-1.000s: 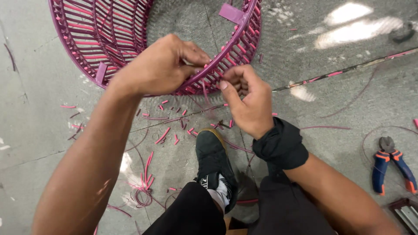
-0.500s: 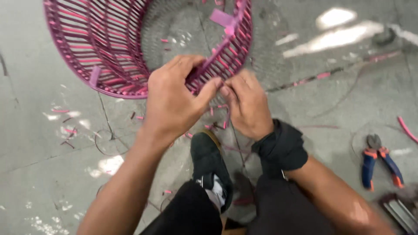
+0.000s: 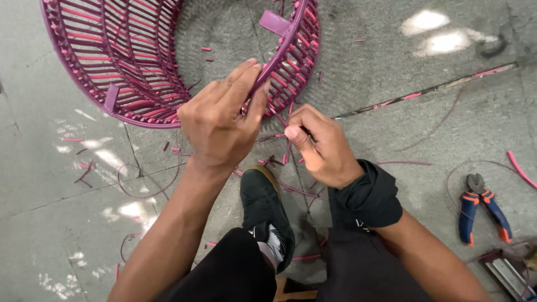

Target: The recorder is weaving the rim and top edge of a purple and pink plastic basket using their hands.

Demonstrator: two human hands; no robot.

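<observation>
A round purple woven basket frame (image 3: 120,59) lies on the concrete floor at the upper left. My left hand (image 3: 221,120) grips its near rim, fingers wrapped over the purple band. Just to the right, my right hand (image 3: 321,145) pinches a thin pink-purple strand (image 3: 279,117) that runs up to the rim. A black wrist wrap (image 3: 369,193) covers my right wrist. My black shoe (image 3: 263,210) rests on the floor below the hands.
Pliers with blue and orange handles (image 3: 480,208) lie on the floor at the right. Several short pink cut strands (image 3: 84,168) and thin wire loops (image 3: 145,184) are scattered around. A metal piece (image 3: 506,274) sits at the lower right corner.
The basket rim has shifted left and up in view. My left hand moved from covering the rim to gripping it higher, and my right hand pulled the strand slightly away.
</observation>
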